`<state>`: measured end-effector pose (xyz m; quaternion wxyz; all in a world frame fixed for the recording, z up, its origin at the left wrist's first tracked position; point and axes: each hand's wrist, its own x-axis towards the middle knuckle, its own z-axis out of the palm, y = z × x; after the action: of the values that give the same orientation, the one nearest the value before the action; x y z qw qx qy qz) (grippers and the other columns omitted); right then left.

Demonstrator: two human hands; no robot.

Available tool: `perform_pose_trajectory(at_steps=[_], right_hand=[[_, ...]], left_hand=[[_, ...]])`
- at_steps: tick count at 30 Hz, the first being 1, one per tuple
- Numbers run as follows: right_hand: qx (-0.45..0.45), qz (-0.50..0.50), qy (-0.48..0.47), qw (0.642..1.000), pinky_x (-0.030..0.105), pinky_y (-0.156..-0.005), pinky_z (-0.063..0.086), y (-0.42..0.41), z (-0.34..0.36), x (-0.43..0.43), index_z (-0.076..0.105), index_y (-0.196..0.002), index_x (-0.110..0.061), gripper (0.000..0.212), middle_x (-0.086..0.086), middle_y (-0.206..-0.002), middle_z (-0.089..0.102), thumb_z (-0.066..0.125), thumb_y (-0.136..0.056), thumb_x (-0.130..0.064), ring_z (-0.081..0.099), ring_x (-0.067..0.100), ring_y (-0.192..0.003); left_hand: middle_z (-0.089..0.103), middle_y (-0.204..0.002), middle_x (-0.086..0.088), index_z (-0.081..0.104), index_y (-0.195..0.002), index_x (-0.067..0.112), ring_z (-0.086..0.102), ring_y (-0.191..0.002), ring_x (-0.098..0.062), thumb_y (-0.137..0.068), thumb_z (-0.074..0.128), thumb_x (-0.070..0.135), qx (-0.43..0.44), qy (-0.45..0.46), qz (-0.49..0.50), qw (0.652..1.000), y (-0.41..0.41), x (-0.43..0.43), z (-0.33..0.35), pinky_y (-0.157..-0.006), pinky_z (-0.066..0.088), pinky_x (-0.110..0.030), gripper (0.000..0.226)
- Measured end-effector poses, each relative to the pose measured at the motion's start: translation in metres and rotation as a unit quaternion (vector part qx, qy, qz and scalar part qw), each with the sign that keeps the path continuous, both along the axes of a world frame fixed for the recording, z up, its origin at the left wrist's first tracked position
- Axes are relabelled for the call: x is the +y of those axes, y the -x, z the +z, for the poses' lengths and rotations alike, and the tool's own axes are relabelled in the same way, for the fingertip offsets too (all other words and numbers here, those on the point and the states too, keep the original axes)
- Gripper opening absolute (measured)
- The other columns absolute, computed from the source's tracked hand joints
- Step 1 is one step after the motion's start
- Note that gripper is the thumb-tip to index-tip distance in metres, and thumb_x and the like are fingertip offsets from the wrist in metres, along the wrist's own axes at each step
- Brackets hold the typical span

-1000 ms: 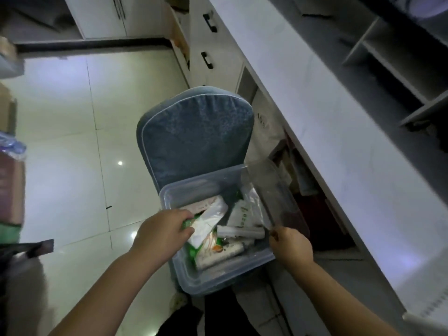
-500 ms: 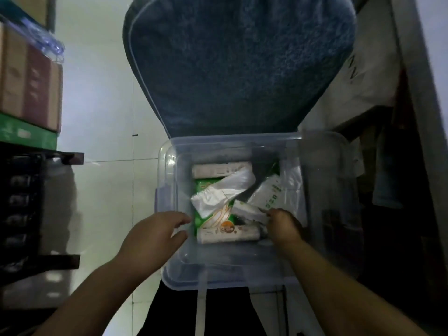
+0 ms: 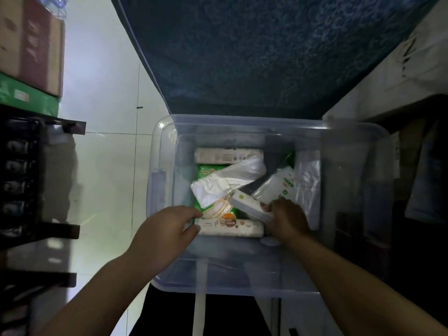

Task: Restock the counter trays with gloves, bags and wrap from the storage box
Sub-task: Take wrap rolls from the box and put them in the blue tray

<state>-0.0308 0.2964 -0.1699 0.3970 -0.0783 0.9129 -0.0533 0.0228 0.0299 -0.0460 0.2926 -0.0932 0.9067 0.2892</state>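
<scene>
The right hand pinches a small white box inside the storage box, probably to lift it out. The left hand, half curled, holds nothing.

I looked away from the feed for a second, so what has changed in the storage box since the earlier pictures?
The right hand let go of the clear lid, went down into the storage box and closed on a slim white box. The left hand released the white plastic bag and now touches the end of the near roll. The head moved closer over the box. The far roll and green packet stayed put.
</scene>
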Motion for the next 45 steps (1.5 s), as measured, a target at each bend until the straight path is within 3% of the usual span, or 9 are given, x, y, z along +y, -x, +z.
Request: perform_pose_trajectory(at_steps=[4, 9, 13, 17, 21, 25, 29, 38, 45], right_hand=[[0.076, 0.008, 0.108, 0.991, 0.034, -0.082, 0.044, 0.004, 0.030, -0.019, 0.064, -0.104, -0.015, 0.039, 0.009, -0.106, 0.063, 0.071, -0.066, -0.019, 0.056, 0.029, -0.096], [0.185, 0.017, 0.243, 0.952, 0.035, -0.076, 0.047, -0.001, 0.077, -0.052, 0.063, -0.105, -0.013, 0.051, 0.007, -0.100, 0.064, 0.080, -0.057, -0.017, 0.057, 0.027, -0.090], [0.231, 0.008, 0.297, 0.927, 0.036, -0.079, 0.047, -0.003, 0.096, -0.068, 0.058, -0.112, -0.016, 0.059, 0.005, -0.106, 0.062, 0.083, -0.059, -0.020, 0.054, 0.023, -0.095], [0.187, -0.060, 0.235, 0.952, 0.036, -0.097, 0.039, -0.006, 0.081, -0.065, 0.040, -0.133, -0.018, 0.084, 0.006, -0.125, 0.057, 0.084, -0.062, -0.017, 0.049, 0.022, -0.113], [0.037, -0.010, 0.096, 0.995, 0.033, -0.097, 0.039, -0.018, 0.043, -0.051, 0.043, -0.133, -0.017, 0.061, 0.009, -0.129, 0.056, 0.069, -0.079, -0.023, 0.052, 0.025, -0.115], [-0.048, 0.053, 0.032, 0.997, 0.035, -0.098, 0.038, -0.029, 0.007, -0.055, 0.041, -0.135, -0.020, 0.057, 0.007, -0.132, 0.053, 0.063, -0.082, -0.029, 0.049, 0.025, -0.118], [-0.106, 0.123, 0.007, 0.987, 0.036, -0.099, 0.037, -0.031, -0.015, -0.064, 0.042, -0.133, -0.018, 0.054, 0.009, -0.135, 0.049, 0.058, -0.085, -0.036, 0.045, 0.027, -0.121], [-0.096, 0.173, -0.023, 0.980, 0.043, -0.110, 0.026, -0.027, -0.012, -0.076, 0.039, -0.136, -0.015, 0.059, 0.015, -0.150, 0.024, 0.060, -0.084, -0.032, 0.025, 0.030, -0.137], [-0.028, 0.069, -0.012, 0.997, 0.035, -0.089, 0.044, -0.031, 0.057, -0.055, 0.028, -0.139, -0.012, 0.066, 0.012, -0.127, 0.055, 0.060, -0.084, -0.032, 0.054, 0.027, -0.112]], left_hand=[[0.065, -0.120, 0.007, 0.060, -0.122, 0.028, 0.058, -0.107, -0.012, -0.084, 0.064, 0.023, -0.011, 0.000, -0.012, 1.000, 0.006, 0.002, 0.003, -0.080, 0.039, -0.020, 0.038], [0.041, -0.144, 0.007, 0.032, -0.140, 0.032, 0.043, -0.124, -0.016, -0.074, 0.075, 0.035, 0.002, -0.018, -0.021, 1.000, 0.019, 0.000, 0.009, -0.096, 0.043, -0.033, 0.079], [0.053, -0.120, 0.005, 0.046, -0.129, 0.033, 0.053, -0.100, -0.012, -0.069, 0.079, 0.034, -0.002, -0.060, 0.037, 0.997, 0.027, -0.010, 0.021, -0.078, 0.051, -0.026, 0.069], [0.049, -0.097, 0.011, 0.056, -0.118, 0.029, 0.048, -0.085, -0.008, -0.066, 0.081, 0.030, 0.095, -0.014, 0.026, 0.995, 0.033, -0.027, 0.034, -0.062, 0.038, -0.015, 0.057], [0.057, -0.102, 0.001, 0.057, -0.120, 0.024, 0.048, -0.089, -0.014, -0.067, 0.081, 0.024, 0.148, 0.058, 0.009, 0.987, 0.038, -0.041, 0.034, -0.065, 0.039, -0.025, 0.058], [0.060, -0.104, -0.006, 0.058, -0.119, 0.019, 0.054, -0.093, -0.022, -0.067, 0.082, 0.022, 0.167, 0.081, 0.017, 0.982, 0.036, -0.050, 0.023, -0.067, 0.041, -0.028, 0.058], [0.058, -0.108, -0.005, 0.057, -0.122, 0.019, 0.046, -0.093, -0.015, -0.069, 0.081, 0.021, 0.166, 0.073, 0.047, 0.982, 0.032, -0.055, 0.016, -0.069, 0.038, -0.027, 0.058], [0.056, -0.107, 0.000, 0.056, -0.122, 0.021, 0.039, -0.093, -0.007, -0.068, 0.081, 0.024, 0.163, 0.072, 0.048, 0.983, 0.032, -0.058, 0.029, -0.065, 0.031, -0.011, 0.060], [0.056, -0.099, 0.008, 0.058, -0.116, 0.026, 0.041, -0.088, -0.005, -0.065, 0.083, 0.032, 0.200, 0.063, 0.013, 0.978, 0.032, -0.054, 0.062, -0.063, 0.035, -0.018, 0.057]])
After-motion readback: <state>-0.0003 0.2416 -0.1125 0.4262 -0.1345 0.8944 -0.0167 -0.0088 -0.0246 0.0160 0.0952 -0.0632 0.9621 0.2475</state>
